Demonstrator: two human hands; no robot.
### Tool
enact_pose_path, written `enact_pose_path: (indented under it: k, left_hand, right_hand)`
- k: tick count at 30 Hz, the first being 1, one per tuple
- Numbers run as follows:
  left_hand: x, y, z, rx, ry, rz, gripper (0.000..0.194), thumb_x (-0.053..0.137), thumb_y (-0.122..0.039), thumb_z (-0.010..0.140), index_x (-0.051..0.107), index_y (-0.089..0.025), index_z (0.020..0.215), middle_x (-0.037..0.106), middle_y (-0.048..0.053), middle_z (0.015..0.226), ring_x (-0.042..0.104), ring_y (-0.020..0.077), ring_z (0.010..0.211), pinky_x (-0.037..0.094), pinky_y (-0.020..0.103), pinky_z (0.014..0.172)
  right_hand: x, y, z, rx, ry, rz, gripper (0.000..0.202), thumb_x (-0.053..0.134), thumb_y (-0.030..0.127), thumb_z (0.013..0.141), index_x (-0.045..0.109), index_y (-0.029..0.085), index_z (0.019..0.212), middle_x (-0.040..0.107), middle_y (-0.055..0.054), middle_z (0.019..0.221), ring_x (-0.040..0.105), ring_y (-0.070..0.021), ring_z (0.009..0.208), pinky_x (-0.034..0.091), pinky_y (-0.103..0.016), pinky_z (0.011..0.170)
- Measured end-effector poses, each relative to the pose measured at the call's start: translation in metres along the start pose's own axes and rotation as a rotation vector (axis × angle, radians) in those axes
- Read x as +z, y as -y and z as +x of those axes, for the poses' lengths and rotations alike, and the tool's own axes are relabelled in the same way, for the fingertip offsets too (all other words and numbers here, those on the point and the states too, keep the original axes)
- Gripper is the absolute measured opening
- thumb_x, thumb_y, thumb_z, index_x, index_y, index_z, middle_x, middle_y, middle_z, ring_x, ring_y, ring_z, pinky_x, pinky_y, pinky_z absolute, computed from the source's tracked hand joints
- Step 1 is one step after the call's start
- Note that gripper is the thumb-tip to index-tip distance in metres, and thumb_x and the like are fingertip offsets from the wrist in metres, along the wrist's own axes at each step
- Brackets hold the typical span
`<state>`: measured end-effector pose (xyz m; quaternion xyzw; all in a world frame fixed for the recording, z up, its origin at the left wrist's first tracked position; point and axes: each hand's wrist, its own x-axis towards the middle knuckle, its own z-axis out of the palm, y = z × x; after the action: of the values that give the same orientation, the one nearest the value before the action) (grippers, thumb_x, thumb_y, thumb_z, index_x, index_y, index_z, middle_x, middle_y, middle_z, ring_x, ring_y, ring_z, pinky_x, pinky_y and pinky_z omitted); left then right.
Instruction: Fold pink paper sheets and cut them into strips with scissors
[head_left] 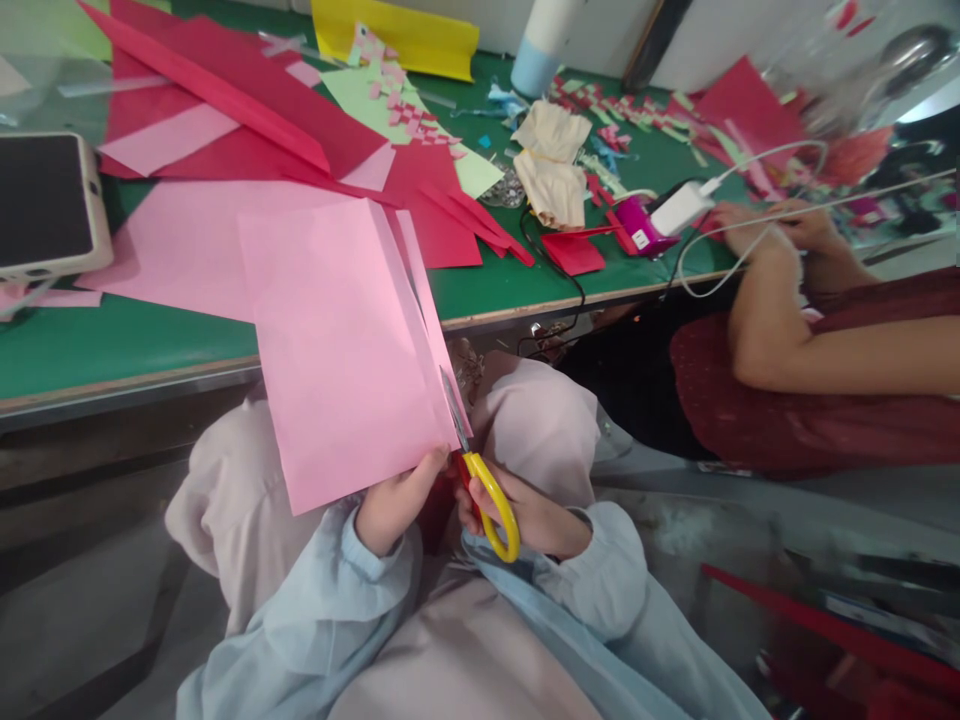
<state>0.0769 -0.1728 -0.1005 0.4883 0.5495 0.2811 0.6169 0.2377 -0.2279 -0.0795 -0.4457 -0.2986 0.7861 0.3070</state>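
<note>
My left grip (397,505) pinches the near edge of a pink sheet (345,350), thumb on top and fingers hidden underneath. The sheet spreads forward and leftward from that thumb, over my lap, its far end reaching above the bench (150,335). Just right of it, my right grip (529,510) is closed around yellow-handled scissors (474,466), the blades pointing away from me along the sheet's right side. A narrow pink strip (428,300) runs ahead of the blades, a gap between it and the sheet (whether it is joined anywhere, I cannot tell).

Beyond my left grip, on the bench, lies a larger pink piece (180,230), with red sheets (225,95) behind it and a phone (45,200) farther left. Ahead and to the right of my right grip are a cream cloth item (555,185) and a white charger (679,208). Well off to my right, a co-worker's hands (750,235) rest near the bench edge.
</note>
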Motion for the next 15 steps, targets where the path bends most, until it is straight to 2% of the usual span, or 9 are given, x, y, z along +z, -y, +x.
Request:
enact_pose_path:
  k: [9,15]
  left_hand:
    - [0.0000,0.0031,0.0007,0.031,-0.009,-0.043,0.039,0.059,-0.055,0.076,0.060,-0.023,0.055,0.058,0.001,0.049,0.065,0.0205,0.064,0.055,0.034,0.071]
    - [0.0003,0.0037,0.0003,0.034,-0.020,-0.028,0.038,0.060,-0.056,0.076,0.062,-0.023,0.056,0.061,0.001,0.052,0.066,0.0209,0.067,0.056,0.034,0.072]
  right_hand:
    - [0.0017,-0.0013,-0.0012,-0.004,0.005,-0.028,0.049,0.057,0.067,0.080,0.039,0.022,0.080,0.050,0.005,0.065,0.045,-0.0076,0.058,0.037,-0.025,0.060]
    - [0.0024,0.0012,-0.0008,-0.018,-0.015,-0.028,0.048,0.058,0.066,0.080,0.039,0.022,0.082,0.048,0.006,0.065,0.045,-0.0079,0.059,0.037,-0.026,0.060]
